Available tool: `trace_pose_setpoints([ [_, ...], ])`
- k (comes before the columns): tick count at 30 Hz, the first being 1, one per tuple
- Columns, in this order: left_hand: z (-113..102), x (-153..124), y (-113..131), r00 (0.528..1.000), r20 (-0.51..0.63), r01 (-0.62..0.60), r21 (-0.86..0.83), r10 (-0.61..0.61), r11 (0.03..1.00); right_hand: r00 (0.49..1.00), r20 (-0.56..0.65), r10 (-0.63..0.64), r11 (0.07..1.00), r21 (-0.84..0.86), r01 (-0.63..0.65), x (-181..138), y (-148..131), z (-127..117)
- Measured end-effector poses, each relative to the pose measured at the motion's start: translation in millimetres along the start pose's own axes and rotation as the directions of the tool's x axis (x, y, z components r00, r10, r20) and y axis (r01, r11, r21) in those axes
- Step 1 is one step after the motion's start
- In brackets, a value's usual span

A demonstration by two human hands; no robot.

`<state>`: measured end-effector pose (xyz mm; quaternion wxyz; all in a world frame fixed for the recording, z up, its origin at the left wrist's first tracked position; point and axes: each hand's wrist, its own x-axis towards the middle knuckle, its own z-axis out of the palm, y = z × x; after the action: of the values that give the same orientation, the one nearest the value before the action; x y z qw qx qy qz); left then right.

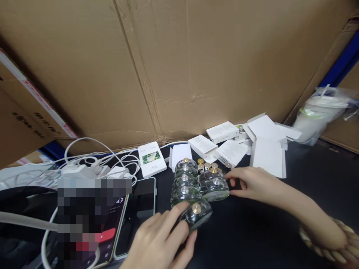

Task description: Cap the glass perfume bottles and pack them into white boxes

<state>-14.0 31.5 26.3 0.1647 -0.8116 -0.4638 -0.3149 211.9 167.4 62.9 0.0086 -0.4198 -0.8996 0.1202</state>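
Observation:
My left hand (164,235) has its fingers closed around a clear glass perfume bottle (193,218) with a gold neck, lying in front of the others. Behind it, a row of several similar capless bottles (183,184) runs away from me, with silver or gold spray necks facing up. Beside that row is a shorter row of glass bottles (215,194). At its right edge, the bent thumb and fingers of my right hand (249,183) meet the side of the nearest bottle. Several gold and silver caps (207,166) stand just behind the shorter row.
Small white boxes (202,145) and unfolded white cartons (267,149) lie along the cardboard wall (196,67). A white box with a flower picture (152,158) lies left of the bottles. Phones (136,216) and tangled white cables (92,164) fill the left. A bagged cup (319,116) stands at right.

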Motion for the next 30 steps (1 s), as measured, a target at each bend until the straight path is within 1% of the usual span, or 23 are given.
trace_pose_setpoints([
  [2,-0.3,-1.7,1.0,0.999,0.021,0.050,-0.028,-0.050,0.998,1.000,0.014,0.008,1.000,-0.023,-0.007,1.3,-2.0,1.2],
  [5,-0.7,-2.1,0.5,0.996,0.029,0.090,-0.057,-0.088,0.994,1.000,0.014,0.024,1.000,-0.005,-0.024,0.9,-1.2,1.2],
  [8,-2.3,-0.2,0.2,0.996,0.005,0.088,-0.069,-0.087,0.994,0.999,0.001,0.040,0.998,0.058,-0.040,-3.3,2.2,-1.1],
  [10,-3.5,1.0,1.2,0.996,0.007,0.087,-0.067,-0.087,0.994,1.000,-0.011,-0.004,0.992,0.128,0.006,-6.7,2.9,-1.6],
  [11,-3.9,1.4,1.9,0.996,0.010,0.088,-0.063,-0.087,0.994,0.999,-0.032,-0.042,0.986,0.161,0.047,-7.8,2.0,-0.8],
  [13,-3.3,1.9,2.8,0.997,0.005,0.080,-0.055,-0.079,0.995,0.984,-0.127,-0.128,0.965,0.212,0.153,-8.0,-2.1,4.5],
  [15,-1.4,2.4,2.3,0.998,-0.009,0.066,-0.051,-0.066,0.997,0.949,-0.256,-0.186,0.935,0.251,0.251,-5.0,-8.3,14.6],
  [18,2.3,3.1,-0.5,0.999,-0.010,0.037,-0.064,-0.037,0.997,0.887,-0.414,-0.207,0.893,0.290,0.344,3.9,-16.9,33.6],
  [21,4.2,3.9,-3.2,1.000,0.023,-0.007,-0.086,0.009,0.996,0.848,-0.499,-0.178,0.876,0.313,0.368,11.7,-20.1,46.1],
  [25,3.1,5.7,-4.7,0.998,0.003,-0.056,-0.077,0.056,0.995,0.796,-0.586,-0.153,0.868,0.306,0.392,12.5,-18.0,46.8],
  [27,2.3,7.0,-5.6,0.997,-0.004,-0.079,-0.061,0.079,0.995,0.785,-0.604,-0.137,0.873,0.301,0.384,10.3,-16.5,44.7],
  [30,1.6,8.3,-7.4,0.995,0.009,-0.099,-0.027,0.099,0.995,0.783,-0.613,-0.110,0.877,0.310,0.366,8.0,-15.5,42.7],
])
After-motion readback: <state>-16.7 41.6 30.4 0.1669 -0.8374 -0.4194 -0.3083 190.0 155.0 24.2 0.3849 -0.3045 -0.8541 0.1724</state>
